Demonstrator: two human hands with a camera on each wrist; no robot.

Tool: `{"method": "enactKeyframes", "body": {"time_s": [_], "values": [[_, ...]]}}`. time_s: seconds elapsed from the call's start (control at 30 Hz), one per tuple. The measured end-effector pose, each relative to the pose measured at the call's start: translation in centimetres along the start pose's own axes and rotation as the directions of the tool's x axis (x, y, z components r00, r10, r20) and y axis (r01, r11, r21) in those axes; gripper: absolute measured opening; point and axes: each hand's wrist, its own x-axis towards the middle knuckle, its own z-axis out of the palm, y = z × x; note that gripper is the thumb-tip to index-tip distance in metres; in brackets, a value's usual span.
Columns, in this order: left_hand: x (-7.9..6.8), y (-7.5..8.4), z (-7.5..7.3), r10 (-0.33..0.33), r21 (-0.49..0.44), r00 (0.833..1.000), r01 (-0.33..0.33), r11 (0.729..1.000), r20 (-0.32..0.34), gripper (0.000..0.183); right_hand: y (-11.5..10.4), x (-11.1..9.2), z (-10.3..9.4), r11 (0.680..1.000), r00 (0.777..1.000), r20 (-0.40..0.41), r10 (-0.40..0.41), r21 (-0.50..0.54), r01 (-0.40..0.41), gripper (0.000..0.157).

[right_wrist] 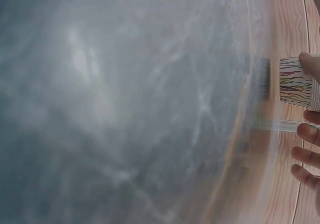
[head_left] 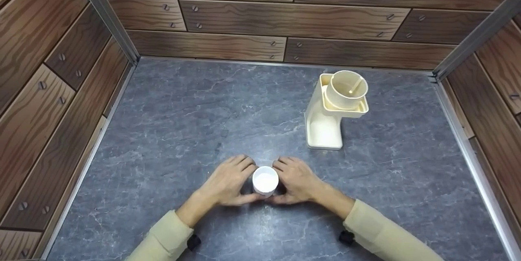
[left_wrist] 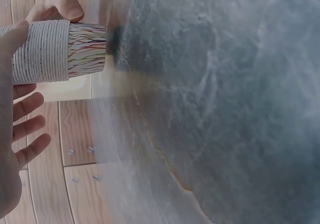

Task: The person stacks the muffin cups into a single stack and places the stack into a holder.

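Observation:
Both hands hold a stack of nested paper cups (head_left: 265, 180) between them, upright with the open end up in the head view. In the left wrist view the stack (left_wrist: 42, 53) shows many white rims, and its lowest cup has wavy coloured lines. My left hand (head_left: 230, 179) grips it from the left, thumb at the near side and fingers spread past the far side. From the right, my right hand (head_left: 298, 181) grips it the same way, thumbs nearly meeting in front. The bottom of the stack is close over the table in the wrist views.
A cream plastic stand (head_left: 325, 130) with an overhanging top stands right of the hands, farther back. A round cream container (head_left: 347, 90) with a thin rod inside sits on top of it. Wood-patterned walls (head_left: 244, 16) enclose the grey marbled table (head_left: 183, 110) at the back and sides.

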Motion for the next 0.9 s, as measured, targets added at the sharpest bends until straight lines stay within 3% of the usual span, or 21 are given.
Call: {"method": "enactKeyframes", "body": {"time_s": [0.33, 0.9], "values": [[1.5, 0.2, -0.3, 0.035, 0.026, 0.998, -0.034, 0.999, -0.049, 0.066, 0.6, -0.5, -1.5, 0.999, 0.998, -0.064, 0.016, -0.034, -0.018, 0.075], [5.0, 0.4, -1.3, 0.126, 0.062, 0.983, -0.119, 0.991, -0.131, 0.062, 1.9, -1.7, -5.1, 0.989, 0.992, -0.090, 0.085, -0.113, -0.095, 0.076]]}}
